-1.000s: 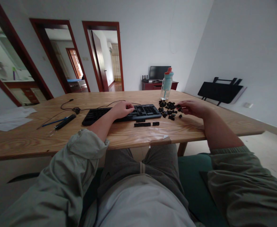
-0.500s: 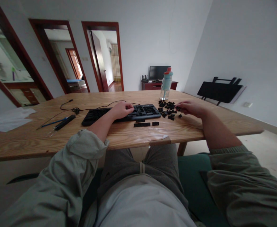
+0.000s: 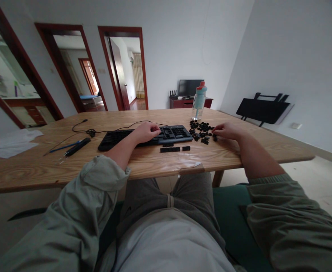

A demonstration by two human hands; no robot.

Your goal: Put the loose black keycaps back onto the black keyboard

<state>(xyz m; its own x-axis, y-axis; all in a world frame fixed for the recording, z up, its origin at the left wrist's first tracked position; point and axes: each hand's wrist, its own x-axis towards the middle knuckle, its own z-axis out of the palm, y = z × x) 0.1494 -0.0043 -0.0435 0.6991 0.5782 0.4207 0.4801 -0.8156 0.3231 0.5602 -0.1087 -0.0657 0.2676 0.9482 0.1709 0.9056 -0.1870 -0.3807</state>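
Observation:
A black keyboard (image 3: 177,133) lies across the wooden table, with gaps showing among its keys. My left hand (image 3: 145,132) rests over its middle, fingers curled and pinched together; whatever may be between them is hidden. To the keyboard's right is a loose heap of black keycaps (image 3: 202,127). At the heap's right edge, my right hand (image 3: 225,131) has its fingertips closed together low over the table, with a dark keycap (image 3: 215,138) at them. Long keycaps (image 3: 170,149) and a shorter one (image 3: 186,148) lie in front of the keyboard.
A clear bottle (image 3: 199,104) with a teal and red top stands behind the keycaps. On the left are a black-handled tool (image 3: 77,147), a blue pen-like stick (image 3: 64,146), a coiled cable (image 3: 91,132) and white tissue (image 3: 11,142). The table's front edge (image 3: 154,174) runs close to my lap.
My right hand has shifted slightly and lowered its fingertips to the keycap at the heap's right edge. A dark keycap showed between those fingers before. My left hand has stayed in place.

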